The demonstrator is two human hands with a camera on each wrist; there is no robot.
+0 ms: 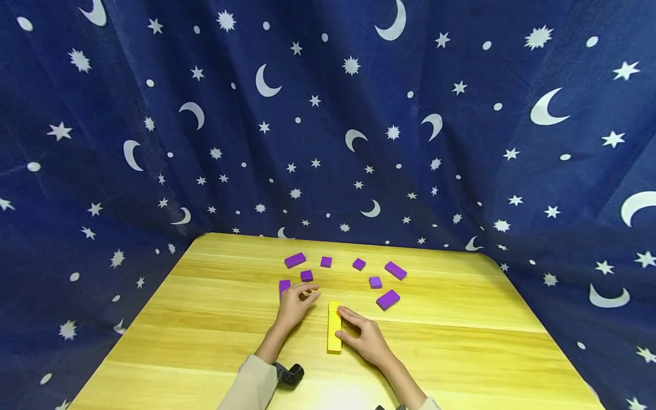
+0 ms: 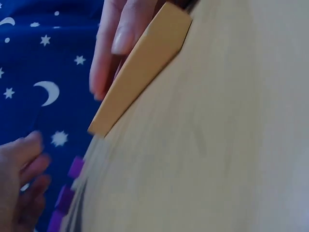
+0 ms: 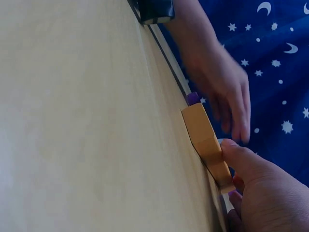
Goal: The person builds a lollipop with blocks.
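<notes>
In the head view, yellow blocks [image 1: 334, 333] lie on the table as one narrow bar, a seam showing near its far end. My right hand [image 1: 365, 340] is at the bar's right side, with thumb and fingertips touching it at separate spots. The right wrist view shows the thumb [image 3: 236, 152] against the bar's side. My left hand [image 1: 294, 306] is raised left of the bar, thumb and fingers apart with nothing between them. Just beyond it are a purple block [image 1: 284, 286], partly hidden by the hand, and a small purple cube [image 1: 307, 276].
Farther back on the wooden table [image 1: 205, 319] lie several purple pieces, among them a long block [image 1: 295, 260], a cube [image 1: 326, 262] and a block on the right [image 1: 388, 300]. A dark blue curtain [image 1: 318, 142] with moons and stars surrounds the table's far and side edges.
</notes>
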